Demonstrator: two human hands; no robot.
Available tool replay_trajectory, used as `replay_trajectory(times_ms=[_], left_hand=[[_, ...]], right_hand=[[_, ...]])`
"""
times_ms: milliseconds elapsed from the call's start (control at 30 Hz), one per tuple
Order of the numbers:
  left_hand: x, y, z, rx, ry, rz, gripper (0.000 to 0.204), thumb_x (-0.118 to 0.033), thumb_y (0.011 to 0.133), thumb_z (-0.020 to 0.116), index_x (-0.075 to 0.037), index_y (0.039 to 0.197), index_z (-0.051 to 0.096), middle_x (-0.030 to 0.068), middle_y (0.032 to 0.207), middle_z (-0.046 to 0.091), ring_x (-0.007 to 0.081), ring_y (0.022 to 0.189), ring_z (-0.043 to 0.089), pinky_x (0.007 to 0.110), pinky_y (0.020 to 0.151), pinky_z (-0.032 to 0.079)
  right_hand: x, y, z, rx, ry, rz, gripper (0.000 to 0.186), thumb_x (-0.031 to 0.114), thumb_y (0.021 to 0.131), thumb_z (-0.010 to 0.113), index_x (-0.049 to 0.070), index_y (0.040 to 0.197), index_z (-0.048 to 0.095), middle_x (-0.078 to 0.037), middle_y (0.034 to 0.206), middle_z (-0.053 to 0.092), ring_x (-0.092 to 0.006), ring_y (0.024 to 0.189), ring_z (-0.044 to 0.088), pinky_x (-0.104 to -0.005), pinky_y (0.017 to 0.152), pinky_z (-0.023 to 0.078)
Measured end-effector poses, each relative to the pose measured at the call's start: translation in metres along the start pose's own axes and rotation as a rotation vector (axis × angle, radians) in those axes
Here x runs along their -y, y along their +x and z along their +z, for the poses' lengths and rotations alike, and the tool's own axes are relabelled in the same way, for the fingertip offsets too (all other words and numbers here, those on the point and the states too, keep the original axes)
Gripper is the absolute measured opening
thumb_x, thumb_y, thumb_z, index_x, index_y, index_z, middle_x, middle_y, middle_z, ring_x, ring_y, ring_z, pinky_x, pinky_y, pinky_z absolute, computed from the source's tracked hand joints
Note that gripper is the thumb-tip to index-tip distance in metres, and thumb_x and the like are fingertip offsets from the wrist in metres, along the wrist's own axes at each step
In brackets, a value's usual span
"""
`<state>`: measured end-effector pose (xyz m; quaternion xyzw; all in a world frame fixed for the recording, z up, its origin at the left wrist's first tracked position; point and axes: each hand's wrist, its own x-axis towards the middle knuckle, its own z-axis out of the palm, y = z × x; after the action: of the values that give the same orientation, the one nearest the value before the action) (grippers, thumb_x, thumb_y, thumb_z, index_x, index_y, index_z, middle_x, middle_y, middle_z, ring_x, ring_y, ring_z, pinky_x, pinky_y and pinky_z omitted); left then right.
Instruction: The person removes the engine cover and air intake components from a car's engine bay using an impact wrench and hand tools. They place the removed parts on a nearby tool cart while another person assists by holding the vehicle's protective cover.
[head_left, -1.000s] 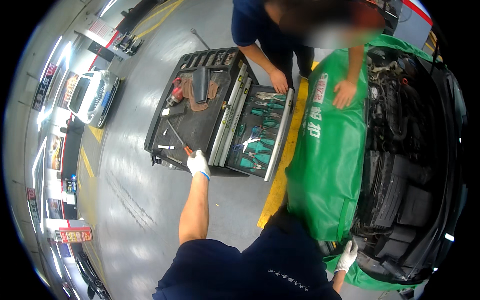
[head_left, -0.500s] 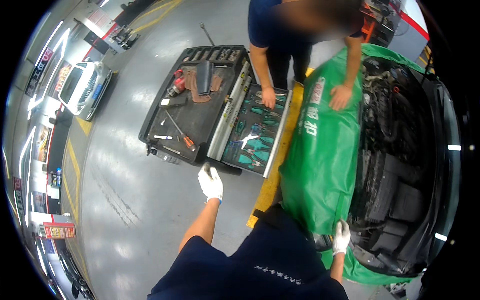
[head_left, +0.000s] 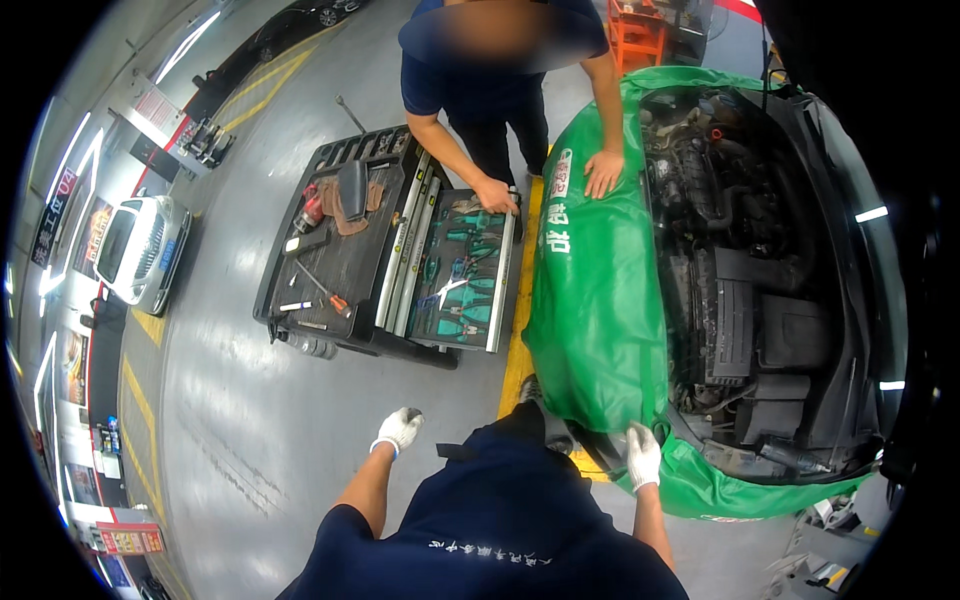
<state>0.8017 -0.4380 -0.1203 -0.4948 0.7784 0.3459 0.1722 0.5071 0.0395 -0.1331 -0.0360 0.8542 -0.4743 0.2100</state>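
Note:
My left hand (head_left: 399, 428), in a white work glove, hangs over the floor in front of the tool cart (head_left: 340, 250). Its fingers are curled in, and nothing shows in them. My right hand (head_left: 644, 458), gloved the same way, is closed at the near corner of the green fender cover (head_left: 600, 320); its fingertips are partly hidden. The cover lies along the front of a car with a bared engine bay (head_left: 740, 290). Across from me, a co-worker's hand (head_left: 604, 174) rests flat on the cover. Their other hand (head_left: 495, 194) is at the edge of an open drawer (head_left: 500, 300).
Pliers (head_left: 465, 290) with green handles fill the drawer. On the cart top are an orange-handled screwdriver (head_left: 338, 304), a red power tool (head_left: 309, 208) and a brown cloth (head_left: 352, 220). A yellow floor line (head_left: 519, 350) runs between cart and car. Further left stands a white car (head_left: 142, 250).
My view has shifted, and I stand further back from the cart. The co-worker's hand has gone from over the pliers to the drawer edge. My right hand stays at the cover's corner.

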Motion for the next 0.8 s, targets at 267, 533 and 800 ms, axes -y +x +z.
replay_trajectory(times_ms=[267, 533, 800], left_hand=[[-0.092, 0.092, -0.002, 0.003, 0.036, 0.331, 0.044, -0.038, 0.102, 0.061, -0.005, 0.130, 0.070, 0.0220, 0.124, 0.074, 0.0380, 0.119, 0.069, 0.042, 0.104, 0.053], [-0.204, 0.220, 0.011, 0.310, 0.210, 0.630, 0.048, -0.041, 0.101, 0.063, -0.004, 0.130, 0.069, 0.0247, 0.128, 0.071, 0.0404, 0.124, 0.066, 0.044, 0.106, 0.052], [-0.271, 0.305, 0.034, 0.550, 0.272, 0.787, 0.041, -0.035, 0.102, 0.065, -0.002, 0.126, 0.071, 0.0225, 0.123, 0.075, 0.0381, 0.119, 0.070, 0.044, 0.103, 0.054]], right_hand=[[0.028, -0.004, 0.006, -0.127, 0.040, 0.091, 0.031, 0.021, 0.106, 0.065, 0.000, 0.129, 0.071, -0.015, 0.120, 0.076, -0.0204, 0.109, 0.070, -0.0333, 0.100, 0.053], [0.084, 0.005, 0.031, -0.327, 0.014, 0.330, 0.041, 0.035, 0.104, 0.062, 0.003, 0.127, 0.072, -0.020, 0.124, 0.074, -0.0332, 0.116, 0.071, -0.0398, 0.101, 0.053], [0.170, 0.002, 0.073, -0.375, -0.004, 0.428, 0.049, 0.039, 0.105, 0.060, 0.002, 0.136, 0.068, -0.022, 0.132, 0.070, -0.0373, 0.122, 0.068, -0.0413, 0.107, 0.051]])
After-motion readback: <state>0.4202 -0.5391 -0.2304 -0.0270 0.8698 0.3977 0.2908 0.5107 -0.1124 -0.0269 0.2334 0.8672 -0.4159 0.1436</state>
